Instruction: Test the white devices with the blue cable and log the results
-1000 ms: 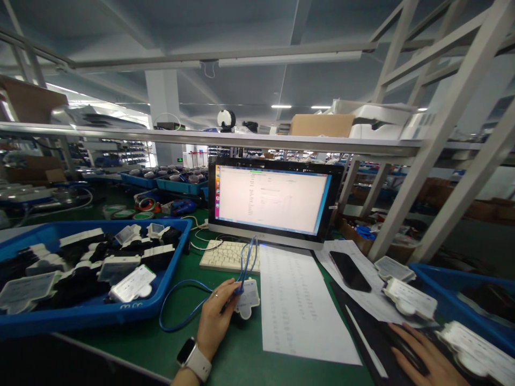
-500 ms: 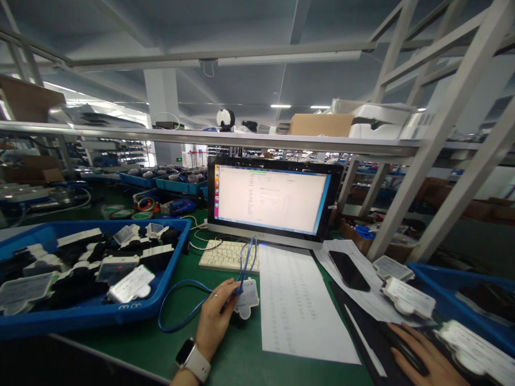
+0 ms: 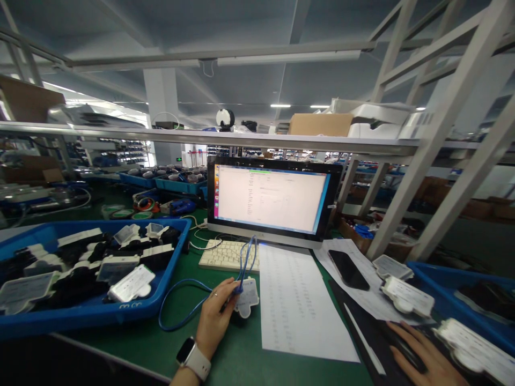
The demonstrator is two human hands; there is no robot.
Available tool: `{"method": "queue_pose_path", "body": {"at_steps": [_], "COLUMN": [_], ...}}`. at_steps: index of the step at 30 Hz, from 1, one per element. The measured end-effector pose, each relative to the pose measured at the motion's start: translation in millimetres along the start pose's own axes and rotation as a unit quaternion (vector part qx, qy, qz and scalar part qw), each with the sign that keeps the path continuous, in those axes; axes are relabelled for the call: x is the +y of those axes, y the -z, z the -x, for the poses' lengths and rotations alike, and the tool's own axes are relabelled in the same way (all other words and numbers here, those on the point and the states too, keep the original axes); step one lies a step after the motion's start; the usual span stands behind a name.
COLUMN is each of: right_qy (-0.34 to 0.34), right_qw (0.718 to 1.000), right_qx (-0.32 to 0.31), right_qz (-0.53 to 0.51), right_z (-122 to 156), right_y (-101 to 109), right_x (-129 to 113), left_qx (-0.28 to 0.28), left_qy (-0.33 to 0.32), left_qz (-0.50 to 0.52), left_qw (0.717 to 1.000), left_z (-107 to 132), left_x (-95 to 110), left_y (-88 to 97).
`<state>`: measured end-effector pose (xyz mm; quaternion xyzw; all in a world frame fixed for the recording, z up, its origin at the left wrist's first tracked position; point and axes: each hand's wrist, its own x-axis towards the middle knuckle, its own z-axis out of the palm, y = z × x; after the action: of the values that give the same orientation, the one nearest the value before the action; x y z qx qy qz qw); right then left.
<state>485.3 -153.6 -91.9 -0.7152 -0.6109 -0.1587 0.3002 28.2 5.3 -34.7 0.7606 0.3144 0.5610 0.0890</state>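
Note:
My left hand, with a watch at the wrist, pinches the end of a blue cable against a small white-cased device on the green bench. Whether the plug sits inside the device is hidden by my fingers. The cable loops up in front of the keyboard and curls out to the left. At the lower right, my right hand wraps over a black computer mouse on a dark mat. Behind them stands a lit monitor showing a mostly white page with lines of text.
A blue tray of black-and-white devices is at left. A printed sheet lies centrally, with a phone on papers to its right. More devices sit beside another blue bin. A shelf spans above the monitor.
Some faint text on the monitor page differs slightly. Both hands, the cable and the device stay essentially where they were.

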Motion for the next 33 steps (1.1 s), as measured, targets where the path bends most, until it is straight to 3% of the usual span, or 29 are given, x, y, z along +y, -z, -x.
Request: {"method": "queue_pose_path", "body": {"at_steps": [11,33], "right_qy": [-0.001,0.0], "right_qw": [1.0,1.0], "right_qx": [-0.004,-0.011], "right_qz": [0.008,0.007], "right_z": [3.3,0.2], "right_y": [-4.7,4.8], "right_x": [7.1,-4.7], "left_qx": [0.002,0.008], "left_qy": [0.043,0.027], "left_qz": [0.008,0.0], "left_qw": [0.999,1.0], "left_z": [2.2,2.3], "left_x": [-1.8,-1.6], "left_y": [-1.0,-0.7]}}
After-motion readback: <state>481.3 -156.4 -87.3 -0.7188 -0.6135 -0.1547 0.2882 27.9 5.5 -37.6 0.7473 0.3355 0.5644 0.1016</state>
